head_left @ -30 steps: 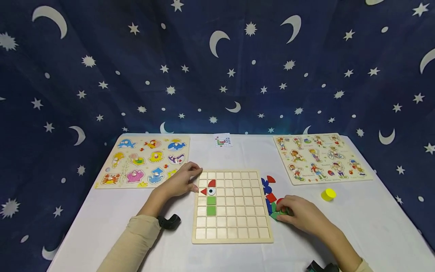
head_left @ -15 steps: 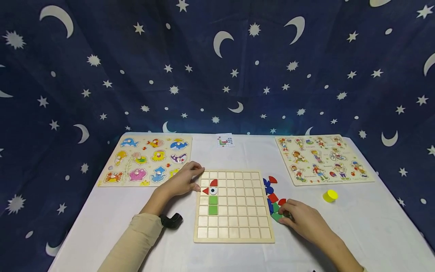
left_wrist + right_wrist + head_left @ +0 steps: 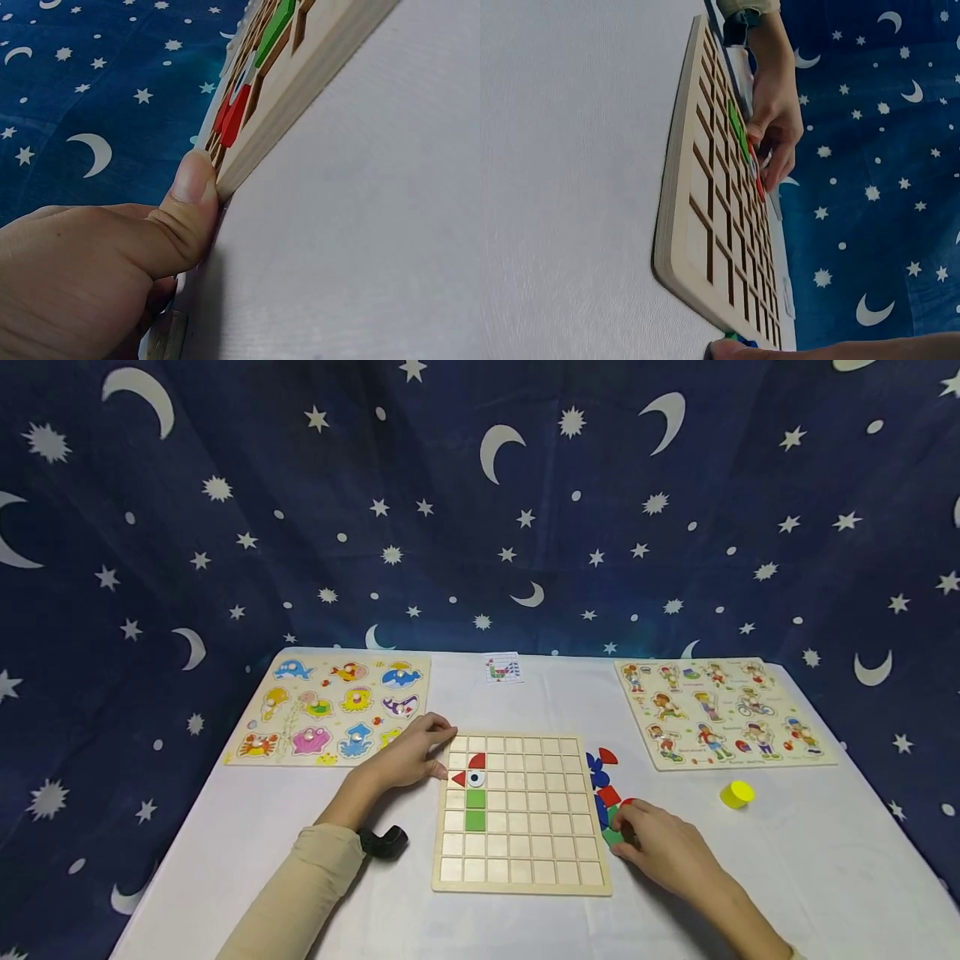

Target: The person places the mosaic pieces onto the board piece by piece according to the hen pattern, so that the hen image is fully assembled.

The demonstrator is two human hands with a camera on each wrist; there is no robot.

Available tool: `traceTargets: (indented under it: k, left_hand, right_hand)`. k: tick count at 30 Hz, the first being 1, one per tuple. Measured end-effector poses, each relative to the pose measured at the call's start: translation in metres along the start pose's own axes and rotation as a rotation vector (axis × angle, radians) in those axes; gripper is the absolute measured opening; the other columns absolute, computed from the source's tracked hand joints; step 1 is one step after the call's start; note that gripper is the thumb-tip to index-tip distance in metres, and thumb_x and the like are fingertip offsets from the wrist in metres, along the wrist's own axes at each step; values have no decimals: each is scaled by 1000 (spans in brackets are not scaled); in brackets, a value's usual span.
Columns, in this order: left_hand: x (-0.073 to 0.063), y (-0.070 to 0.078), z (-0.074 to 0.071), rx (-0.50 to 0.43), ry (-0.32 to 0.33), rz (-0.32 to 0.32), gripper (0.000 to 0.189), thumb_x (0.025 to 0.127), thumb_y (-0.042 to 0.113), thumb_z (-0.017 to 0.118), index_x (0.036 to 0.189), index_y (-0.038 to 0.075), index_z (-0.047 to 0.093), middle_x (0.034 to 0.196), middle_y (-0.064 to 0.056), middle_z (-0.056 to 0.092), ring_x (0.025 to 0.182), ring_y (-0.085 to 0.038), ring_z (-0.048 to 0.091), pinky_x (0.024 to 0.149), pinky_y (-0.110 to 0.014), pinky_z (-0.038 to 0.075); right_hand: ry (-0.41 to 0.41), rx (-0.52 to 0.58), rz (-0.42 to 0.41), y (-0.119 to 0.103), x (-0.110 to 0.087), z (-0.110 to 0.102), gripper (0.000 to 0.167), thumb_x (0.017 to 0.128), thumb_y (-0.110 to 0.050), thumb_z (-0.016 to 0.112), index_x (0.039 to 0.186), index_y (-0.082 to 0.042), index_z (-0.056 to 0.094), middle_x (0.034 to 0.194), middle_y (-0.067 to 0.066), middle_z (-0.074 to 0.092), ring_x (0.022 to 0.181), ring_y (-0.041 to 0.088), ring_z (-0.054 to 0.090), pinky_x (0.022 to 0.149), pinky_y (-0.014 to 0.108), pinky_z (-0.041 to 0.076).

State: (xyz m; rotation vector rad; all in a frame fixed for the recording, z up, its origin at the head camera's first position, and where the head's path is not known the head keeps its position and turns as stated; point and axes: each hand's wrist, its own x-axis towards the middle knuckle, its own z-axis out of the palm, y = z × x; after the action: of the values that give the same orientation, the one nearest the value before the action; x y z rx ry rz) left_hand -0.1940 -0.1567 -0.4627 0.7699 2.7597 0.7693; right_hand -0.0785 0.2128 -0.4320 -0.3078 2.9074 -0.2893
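A wooden grid board lies on the table. Its left columns carry a red quarter-circle, a red triangle, a white eye tile and two green squares. My left hand grips the board's upper left edge, with the thumb pressed to the side. My right hand bends its fingers over loose green pieces beside the board's right edge. I cannot tell whether a piece is between those fingertips.
Several blue pieces, a red square and a red quarter-circle lie along the board's right side. A pattern card lies behind it. A sea-animal puzzle, a children puzzle and a yellow cylinder flank it.
My right hand has shifted slightly left, closer to the board's edge, covering more of the green pieces. The left hand keeps its hold, and the tiles on the board stay as they were.
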Motion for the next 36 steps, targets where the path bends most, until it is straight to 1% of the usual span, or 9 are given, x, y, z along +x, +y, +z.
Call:
traceTargets:
  k: [6, 10, 17, 20, 23, 27, 29, 33, 36]
  left_hand:
    - [2, 1, -1, 6, -4, -2, 75, 75, 31, 77, 138, 5, 49, 133, -9, 46, 123, -22, 42, 109, -39, 37]
    - [0, 0, -1, 8, 1, 10, 74, 75, 31, 77, 138, 4, 49, 132, -9, 46, 123, -23, 43, 108, -40, 37]
    - [0, 0, -1, 5, 2, 12, 74, 75, 31, 77, 138, 4, 49, 133, -10, 46, 124, -24, 43, 109, -40, 37]
    - [1, 0, -1, -2, 0, 11, 74, 74, 31, 77, 138, 4, 49, 133, -11, 46, 124, -24, 43, 109, -41, 36]
    - [1, -1, -1, -5, -2, 13, 75, 75, 31, 77, 138, 3, 49, 133, -11, 46, 124, -24, 43, 109, -41, 36]
    - [1, -1, 0, -12, 1, 10, 75, 74, 31, 77, 138, 3, 49, 133, -11, 46, 124, -25, 43, 110, -42, 36]
    - [0, -2, 0, -11, 2, 11, 75, 74, 30, 78, 138, 3, 49, 133, -11, 46, 124, -25, 43, 109, -42, 36]
    - [1, -1, 0, -2, 5, 21, 75, 74, 30, 77, 138, 3, 48, 133, -11, 46, 124, -25, 43, 109, -41, 36]
    - [2, -2, 0, 5, 3, 25, 75, 75, 31, 76, 138, 3, 48, 133, -11, 46, 123, -24, 43, 108, -41, 37]
  right_hand:
    - [-14, -41, 51, -11, -3, -2, 23, 73, -29, 80, 83, -19, 62, 71, -7, 50, 63, 11, 44, 51, 28, 34]
    - [22, -60, 39, -16, -2, 1, 22, 74, -27, 78, 84, -16, 62, 71, -6, 48, 61, 12, 42, 48, 28, 32]
    - [51, -93, 8, -19, -3, 4, 21, 76, -24, 72, 85, -12, 58, 79, -2, 51, 56, 13, 42, 45, 28, 34]
    - [53, -54, 4, -19, -3, 3, 22, 77, -20, 73, 86, -12, 55, 78, -2, 49, 57, 13, 41, 47, 27, 34]
    - [45, 22, -10, -19, -2, 2, 23, 77, -14, 76, 87, -14, 55, 76, -4, 51, 62, 12, 44, 54, 28, 39]
    - [57, 95, -61, -18, 0, -1, 23, 76, -8, 77, 92, -16, 61, 85, -5, 61, 77, 10, 54, 70, 32, 49]
    - [75, 112, -75, -18, 1, -2, 21, 78, -8, 76, 92, -17, 64, 88, -5, 63, 80, 10, 57, 73, 34, 51]
    - [100, 210, -109, -24, 4, -5, 13, 81, -10, 72, 88, -19, 67, 82, -10, 61, 74, 5, 52, 68, 26, 47]
    - [112, 345, -177, -32, 8, -3, 12, 84, -11, 70, 94, -17, 67, 82, -11, 60, 71, 1, 50, 64, 20, 45]
